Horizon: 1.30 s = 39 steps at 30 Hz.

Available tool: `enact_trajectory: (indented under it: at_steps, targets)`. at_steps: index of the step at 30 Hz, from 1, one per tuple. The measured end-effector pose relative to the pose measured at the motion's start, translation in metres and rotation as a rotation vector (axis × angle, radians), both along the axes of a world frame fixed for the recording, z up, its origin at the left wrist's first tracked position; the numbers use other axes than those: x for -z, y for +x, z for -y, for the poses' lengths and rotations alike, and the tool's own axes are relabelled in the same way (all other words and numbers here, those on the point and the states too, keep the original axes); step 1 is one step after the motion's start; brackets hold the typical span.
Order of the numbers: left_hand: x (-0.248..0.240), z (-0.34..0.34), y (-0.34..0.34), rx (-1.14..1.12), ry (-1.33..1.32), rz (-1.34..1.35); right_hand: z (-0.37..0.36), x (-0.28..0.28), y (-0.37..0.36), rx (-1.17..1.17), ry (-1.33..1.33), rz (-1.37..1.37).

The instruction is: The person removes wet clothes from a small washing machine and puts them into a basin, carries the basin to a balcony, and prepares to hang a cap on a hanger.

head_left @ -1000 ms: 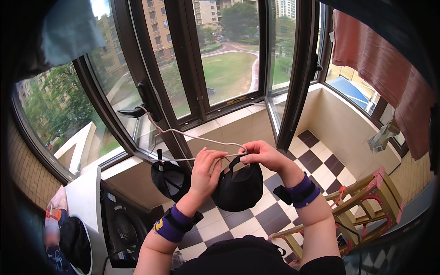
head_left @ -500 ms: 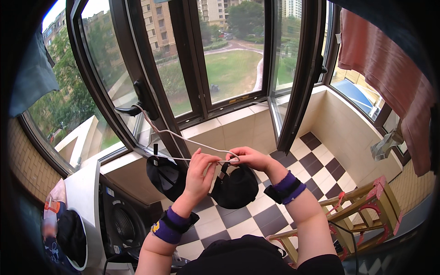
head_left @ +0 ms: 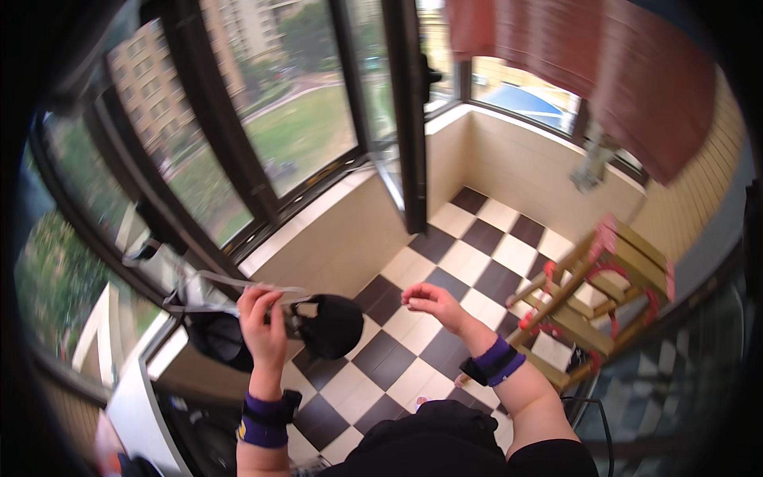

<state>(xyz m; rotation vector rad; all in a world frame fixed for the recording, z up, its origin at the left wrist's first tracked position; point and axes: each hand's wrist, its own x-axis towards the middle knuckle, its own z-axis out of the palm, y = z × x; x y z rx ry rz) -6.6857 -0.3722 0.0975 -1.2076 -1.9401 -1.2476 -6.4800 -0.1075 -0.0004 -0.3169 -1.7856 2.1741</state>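
Observation:
My left hand (head_left: 262, 322) is closed on the end of a thin white wire hanger (head_left: 214, 277), which reaches left toward the window handle (head_left: 145, 253). Just right of that hand a black cap (head_left: 332, 327) hangs at the hanger's end. A second black cap (head_left: 216, 340) hangs farther left, under the wire and partly behind my left hand. My right hand (head_left: 433, 304) is in the air right of the nearer cap, touching nothing. Its fingers are bent loosely, with a gap to the thumb and nothing visible between them. Motion blurs the hanger somewhat.
A wooden stepladder (head_left: 588, 306) with red fittings stands at the right on the checkered floor (head_left: 397, 362). Pink cloth (head_left: 636, 87) hangs at the upper right. An open window sash (head_left: 407, 119) juts inward. A white countertop (head_left: 143, 421) is at the lower left.
My right hand has let go of the hanger and moved away from it. My left hand stays on the wire. The view has swung to the right, so the window and caps sit farther left.

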Motion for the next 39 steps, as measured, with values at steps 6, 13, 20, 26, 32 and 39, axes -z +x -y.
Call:
enact_trajectory:
  at_steps: [6, 13, 20, 26, 32, 39]
  targets:
    - [0.008, 0.02, 0.025, -0.059, 0.041, -0.004, 0.023, 0.074, 0.177, 0.515, -0.213, 0.233]
    - [0.045, 0.034, 0.072, 0.074, 0.267, 0.108, 0.076, 0.075, 0.345, 1.005, -0.369, 0.342]
    - [0.048, -0.048, 0.204, 0.633, -0.035, 0.286, 0.044, 0.068, 0.434, 1.271, -0.225, 0.14]
    - [0.089, -0.16, 0.293, 0.895, -0.308, 0.444, -0.048, 0.058, 0.513, 1.599, 0.19, 0.127]
    - [0.131, -0.305, 0.392, 0.973, -0.528, 0.581, -0.138, 0.06, 0.58, 1.612, 0.53, 0.392]
    - [0.176, -0.435, 0.439, 0.913, -0.541, 0.691, -0.186, 0.088, 0.578, 1.396, 0.281, 0.299]
